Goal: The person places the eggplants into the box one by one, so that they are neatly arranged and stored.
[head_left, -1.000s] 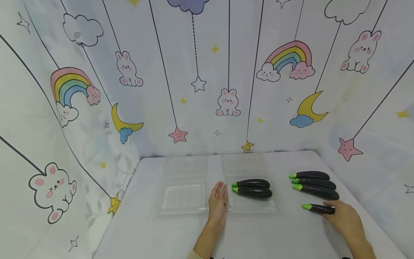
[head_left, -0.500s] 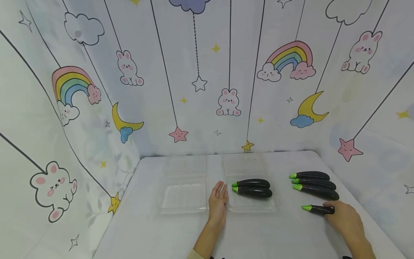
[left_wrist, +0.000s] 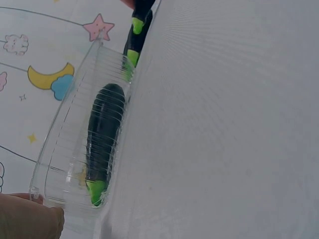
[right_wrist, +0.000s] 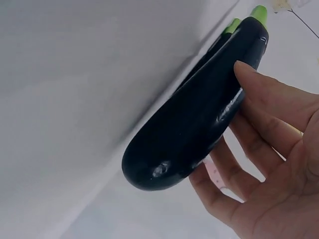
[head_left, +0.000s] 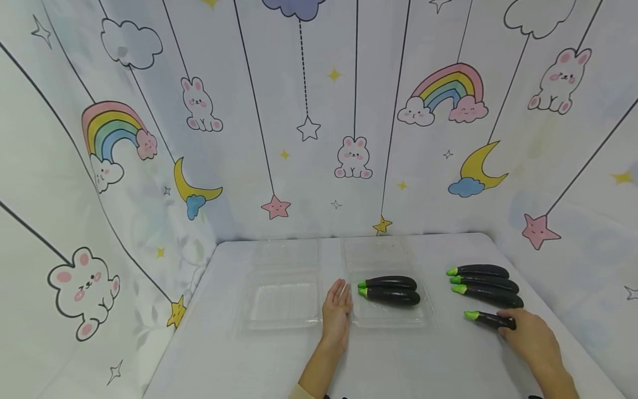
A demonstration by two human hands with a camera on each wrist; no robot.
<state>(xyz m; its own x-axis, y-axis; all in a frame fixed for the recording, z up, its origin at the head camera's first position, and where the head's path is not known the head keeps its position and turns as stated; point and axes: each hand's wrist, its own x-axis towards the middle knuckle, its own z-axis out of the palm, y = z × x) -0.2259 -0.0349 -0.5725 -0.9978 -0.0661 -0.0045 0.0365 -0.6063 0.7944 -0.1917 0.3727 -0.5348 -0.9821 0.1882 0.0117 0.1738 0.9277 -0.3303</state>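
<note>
My right hand grips a dark eggplant with a bright green stem at the right of the table. In the right wrist view the thumb lies on one side of that eggplant and the fingers on the other. Two more eggplants lie side by side in a clear plastic box with its lid folded back. Against this box's left side rests my left hand, fingers fairly straight. The left wrist view has its thumb at the box's corner.
Several eggplants lie in a row beyond my right hand. A second clear box, lid folded back, stands left of my left hand. Behind the white table hangs a printed curtain.
The eggplant in my right hand has turned slightly, its stem end shifting up and away. My left hand keeps its place at the box.
</note>
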